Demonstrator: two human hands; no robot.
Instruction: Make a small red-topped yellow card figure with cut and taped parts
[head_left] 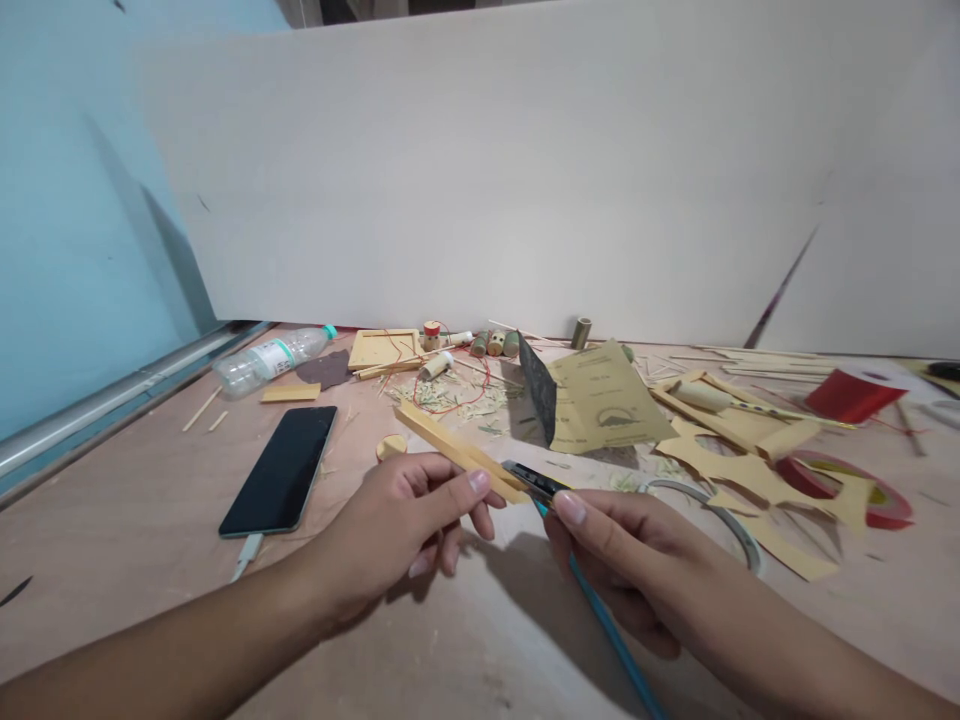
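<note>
Between the thumb and fingers of my left hand (427, 510) is a thin yellowish wooden strip (442, 437), slanting away to the upper left. My right hand (622, 550) grips a black utility knife (536, 482). Its tip meets the near end of the strip, or lies just over it; I cannot tell which. Below my right hand a blue cord-like length (611, 620) runs toward the front edge; whether it touches the hand is hidden. A small round wooden disc (391, 446) lies just beyond my left hand.
A phone (281, 470) with a white cable lies left, a plastic bottle (274, 360) behind it. Folded sandpaper (600, 400) stands beyond the knife. Wood shavings (469, 392) litter the middle. Cut wooden sheets (750, 465) and red tape (855, 395) lie right. A white board (525, 170) closes the back.
</note>
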